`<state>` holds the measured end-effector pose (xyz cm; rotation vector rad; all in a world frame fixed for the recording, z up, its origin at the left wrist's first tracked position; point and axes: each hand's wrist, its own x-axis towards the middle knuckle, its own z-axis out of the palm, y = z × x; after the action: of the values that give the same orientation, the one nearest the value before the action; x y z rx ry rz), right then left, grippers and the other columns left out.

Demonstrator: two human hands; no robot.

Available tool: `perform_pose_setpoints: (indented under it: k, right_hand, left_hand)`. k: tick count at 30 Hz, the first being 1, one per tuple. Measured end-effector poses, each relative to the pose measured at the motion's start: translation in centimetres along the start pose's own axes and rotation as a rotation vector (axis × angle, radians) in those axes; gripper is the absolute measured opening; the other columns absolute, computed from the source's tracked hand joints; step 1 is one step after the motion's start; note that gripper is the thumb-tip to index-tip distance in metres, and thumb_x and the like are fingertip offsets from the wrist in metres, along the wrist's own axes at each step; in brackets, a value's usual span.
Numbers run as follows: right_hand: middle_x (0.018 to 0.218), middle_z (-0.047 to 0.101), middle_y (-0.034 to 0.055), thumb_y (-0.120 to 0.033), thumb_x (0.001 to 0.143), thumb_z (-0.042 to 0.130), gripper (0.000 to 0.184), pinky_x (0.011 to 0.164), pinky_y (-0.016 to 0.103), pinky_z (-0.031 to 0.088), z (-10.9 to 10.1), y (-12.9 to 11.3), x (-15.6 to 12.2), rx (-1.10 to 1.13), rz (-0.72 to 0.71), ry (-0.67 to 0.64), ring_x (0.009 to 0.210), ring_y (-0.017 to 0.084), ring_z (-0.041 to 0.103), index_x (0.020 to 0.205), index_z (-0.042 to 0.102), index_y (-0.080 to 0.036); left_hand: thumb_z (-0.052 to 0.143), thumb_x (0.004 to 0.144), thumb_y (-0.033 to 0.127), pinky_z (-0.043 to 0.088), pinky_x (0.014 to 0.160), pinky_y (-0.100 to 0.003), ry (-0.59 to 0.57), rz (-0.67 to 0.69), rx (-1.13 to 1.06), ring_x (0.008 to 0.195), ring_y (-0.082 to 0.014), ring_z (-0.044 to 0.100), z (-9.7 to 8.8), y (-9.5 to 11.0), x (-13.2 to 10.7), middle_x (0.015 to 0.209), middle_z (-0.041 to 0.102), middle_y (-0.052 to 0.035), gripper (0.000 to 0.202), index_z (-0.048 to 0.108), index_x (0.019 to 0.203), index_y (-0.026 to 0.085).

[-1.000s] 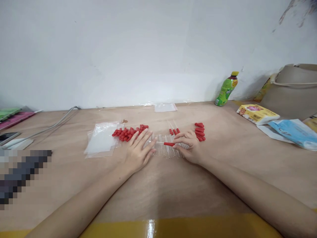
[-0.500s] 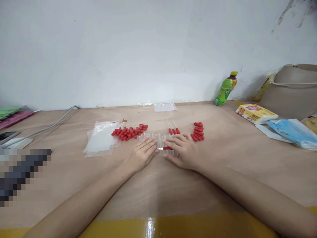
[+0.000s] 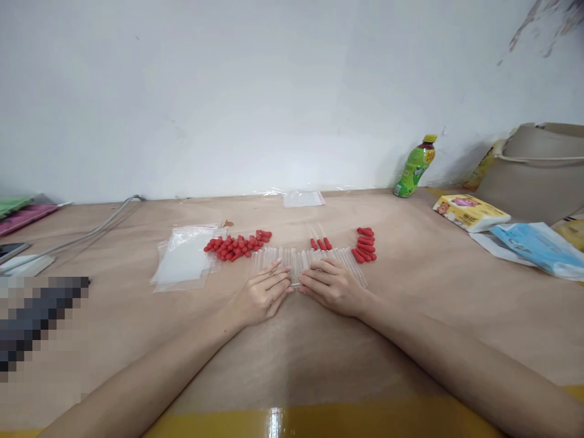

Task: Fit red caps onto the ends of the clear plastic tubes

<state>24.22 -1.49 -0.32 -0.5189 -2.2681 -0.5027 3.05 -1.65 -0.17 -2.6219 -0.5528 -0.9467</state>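
Note:
A row of clear thin tubes (image 3: 310,258) lies side by side on the wooden table (image 3: 292,353). My left hand (image 3: 263,293) and my right hand (image 3: 332,286) both rest palm down on the near edge of this row. Their fingers are stretched out, and the fingertips almost meet in the middle. A heap of red caps (image 3: 237,245) lies just behind my left hand. A smaller stack of red caps (image 3: 365,245) lies behind my right hand, with three red-capped tubes (image 3: 320,243) between the two groups. No tube is visible in either hand.
Clear zip bags (image 3: 182,260) lie left of the caps, and another small bag (image 3: 303,198) lies by the wall. A green bottle (image 3: 416,165), a tissue pack (image 3: 469,210), a blue packet (image 3: 538,243) and a beige bucket (image 3: 541,173) stand at the right. A grey cable (image 3: 91,230) runs at the left.
My right hand held a red-capped tube over the row; it has come down flat and the tube no longer shows. Both hands slid inward and nearer, their fingertips now almost touching.

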Motion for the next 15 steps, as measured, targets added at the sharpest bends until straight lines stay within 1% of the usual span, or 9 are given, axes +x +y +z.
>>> perform_pose_setpoints:
  k: [5, 9, 12, 15]
  right_hand:
    - [0.089, 0.066, 0.0043, -0.019, 0.083, 0.051, 0.016, 0.074, 0.032, 0.044, -0.3, 0.0, -0.3, -0.012, -0.034, 0.011, 0.086, 0.016, 0.056, 0.096, 0.06, -0.019]
    - [0.091, 0.066, 0.0041, -0.016, 0.082, 0.051, 0.019, 0.075, 0.032, 0.043, -0.6, 0.2, -0.6, -0.037, -0.069, 0.017, 0.088, 0.015, 0.057, 0.099, 0.059, -0.019]
    - [0.091, 0.067, 0.0032, -0.014, 0.083, 0.049, 0.019, 0.074, 0.032, 0.043, -0.8, 0.4, -0.7, -0.06, -0.093, 0.035, 0.088, 0.014, 0.056, 0.099, 0.059, -0.02]
    - [0.09, 0.067, 0.0032, -0.012, 0.083, 0.048, 0.018, 0.073, 0.031, 0.042, -1.1, 0.5, -0.6, -0.081, -0.121, 0.059, 0.087, 0.014, 0.056, 0.096, 0.06, -0.018]
  left_hand:
    - [0.048, 0.08, 0.014, 0.041, 0.101, -0.04, 0.007, -0.032, -0.039, 0.099, -0.0158, 0.059, 0.0, 0.1, -0.2, 0.091, 0.066, -0.0045, 0.015, 0.057, 0.093, 0.014]
    - [0.048, 0.08, 0.013, 0.038, 0.103, -0.041, 0.002, -0.054, -0.068, 0.098, -0.0153, 0.059, -0.1, 0.1, -0.2, 0.09, 0.066, -0.0035, 0.015, 0.057, 0.093, 0.015]
    - [0.049, 0.08, 0.012, 0.036, 0.105, -0.042, -0.002, -0.062, -0.09, 0.098, -0.0148, 0.059, -0.2, 0.1, -0.2, 0.09, 0.065, -0.0034, 0.015, 0.056, 0.092, 0.015]
    - [0.049, 0.08, 0.011, 0.036, 0.105, -0.042, -0.008, -0.07, -0.109, 0.098, -0.0145, 0.059, -0.3, 0.1, -0.1, 0.089, 0.065, -0.003, 0.015, 0.057, 0.092, 0.015]
